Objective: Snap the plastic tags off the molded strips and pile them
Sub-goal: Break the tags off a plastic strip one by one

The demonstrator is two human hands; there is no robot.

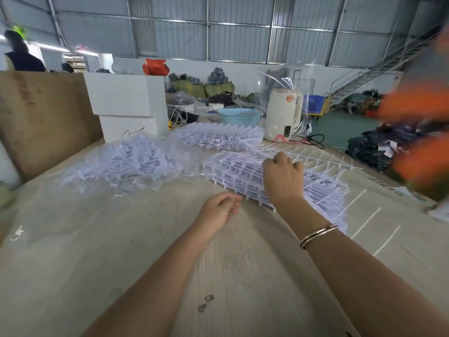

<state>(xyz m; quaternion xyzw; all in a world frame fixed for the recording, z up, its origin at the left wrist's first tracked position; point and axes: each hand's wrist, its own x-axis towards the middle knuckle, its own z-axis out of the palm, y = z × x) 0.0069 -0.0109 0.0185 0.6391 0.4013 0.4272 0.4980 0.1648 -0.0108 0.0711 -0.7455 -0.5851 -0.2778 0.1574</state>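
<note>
Right hand (pixel 283 177) curled on the strip stack (pixel 245 175); left hand (pixel 220 210) loosely curled, contents unclear. Should lift one strip only, bracing the stack.

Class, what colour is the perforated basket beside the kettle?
Light blue basket, clearest in the head view.

A pale wooden table (pixel 97 251) fills the lower view. At ten o'clock a brown cardboard sheet (pixel 43 117) leans upright, with stacked white boxes (pixel 126 103) just beside it. Toward twelve o'clock a light blue perforated basket (pixel 239 116) sits near a cream electric kettle (pixel 283 115), clear plastic film (pixel 291 81) behind it. A metal staircase (pixel 369 74) rises at two o'clock; dark bundles (pixel 374 147) lie below.
</note>
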